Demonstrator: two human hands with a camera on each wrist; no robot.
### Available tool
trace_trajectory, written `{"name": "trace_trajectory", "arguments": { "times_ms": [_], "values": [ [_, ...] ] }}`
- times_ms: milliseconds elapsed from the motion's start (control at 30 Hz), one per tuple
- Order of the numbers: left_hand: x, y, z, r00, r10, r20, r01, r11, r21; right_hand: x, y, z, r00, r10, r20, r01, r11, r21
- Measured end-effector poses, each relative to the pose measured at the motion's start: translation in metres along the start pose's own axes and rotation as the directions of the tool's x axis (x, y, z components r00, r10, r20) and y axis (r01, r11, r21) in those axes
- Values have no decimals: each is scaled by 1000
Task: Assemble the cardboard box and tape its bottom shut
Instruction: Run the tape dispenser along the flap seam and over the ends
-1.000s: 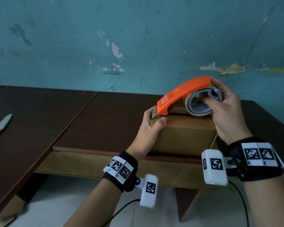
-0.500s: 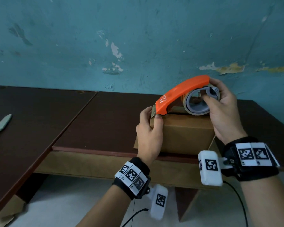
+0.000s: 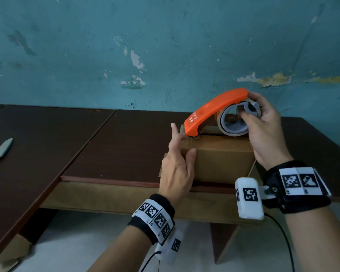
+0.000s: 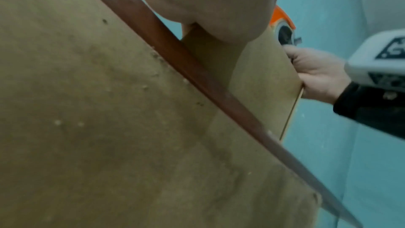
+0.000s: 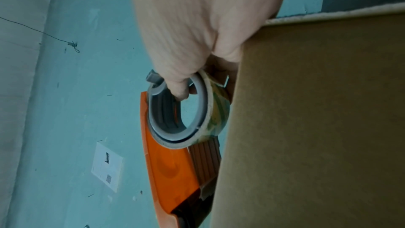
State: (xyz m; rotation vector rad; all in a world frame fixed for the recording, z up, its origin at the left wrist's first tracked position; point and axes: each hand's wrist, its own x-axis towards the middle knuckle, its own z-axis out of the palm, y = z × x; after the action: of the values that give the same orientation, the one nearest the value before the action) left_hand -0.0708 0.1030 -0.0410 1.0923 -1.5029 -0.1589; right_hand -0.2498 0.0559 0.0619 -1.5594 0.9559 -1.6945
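Note:
The brown cardboard box (image 3: 224, 160) stands on the dark table (image 3: 126, 146) near its front edge. An orange tape dispenser (image 3: 214, 112) lies tilted along the box's top, nose down at the top left corner. My right hand (image 3: 252, 107) grips the dispenser, thumb hooked inside the grey roll core (image 5: 175, 110) and fingers over the orange back. My left hand (image 3: 180, 142) rests against the box's left end with straight fingers, index raised beside the dispenser's nose and thumb on the front face. In the right wrist view, brown tape (image 5: 206, 159) runs from the roll toward the nose beside the box (image 5: 317, 110).
A grey knife-like blade (image 3: 0, 152) lies on the adjoining table at the far left. A teal wall (image 3: 165, 46) stands close behind. Box flaps stick out low on the left (image 3: 162, 163) and the right (image 3: 252, 170). The table's front edge (image 4: 197, 72) runs just below my wrists.
My left hand has let go of the box's top left corner, slid down its left end and straightened its fingers. The dispenser and right hand have barely moved.

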Motion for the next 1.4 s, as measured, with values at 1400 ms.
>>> {"name": "trace_trajectory", "arguments": {
  "times_ms": [1400],
  "values": [
    [3, 22, -23, 958, -105, 268, -85, 788, 610, 0, 2, 4, 994, -55, -91, 35, 977, -208]
  ]
}}
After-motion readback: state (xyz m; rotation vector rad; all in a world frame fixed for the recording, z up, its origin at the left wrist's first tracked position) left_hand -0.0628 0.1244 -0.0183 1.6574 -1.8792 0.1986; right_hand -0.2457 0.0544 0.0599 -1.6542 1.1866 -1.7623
